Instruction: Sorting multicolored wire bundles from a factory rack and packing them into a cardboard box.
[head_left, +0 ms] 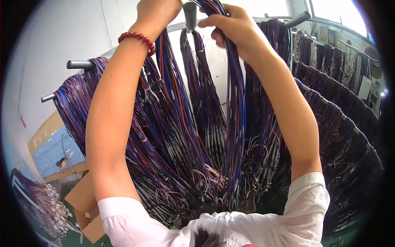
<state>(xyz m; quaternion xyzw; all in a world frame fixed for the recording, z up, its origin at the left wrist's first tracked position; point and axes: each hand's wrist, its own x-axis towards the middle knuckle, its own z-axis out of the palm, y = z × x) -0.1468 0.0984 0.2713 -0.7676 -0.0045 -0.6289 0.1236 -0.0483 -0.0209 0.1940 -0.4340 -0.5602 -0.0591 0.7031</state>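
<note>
Both my arms reach up to a grey metal peg (190, 16) at the top of a rack. My right hand (232, 29) is closed around a long bundle of blue, red and purple wires (236, 119) that hangs straight down from the peg. My left hand (158, 12) is raised beside the peg, mostly cut off by the top edge; whether it grips anything is hidden. A red bead bracelet (138, 39) sits on my left wrist. Several more wire bundles (173, 136) hang around the held one.
Other grey pegs (80, 64) stick out at the left and a peg (297, 19) at the upper right, all draped with wire bundles. A further rack of dark wires (345, 123) runs along the right. A cardboard box (84, 201) and a wire pile (43, 206) lie lower left.
</note>
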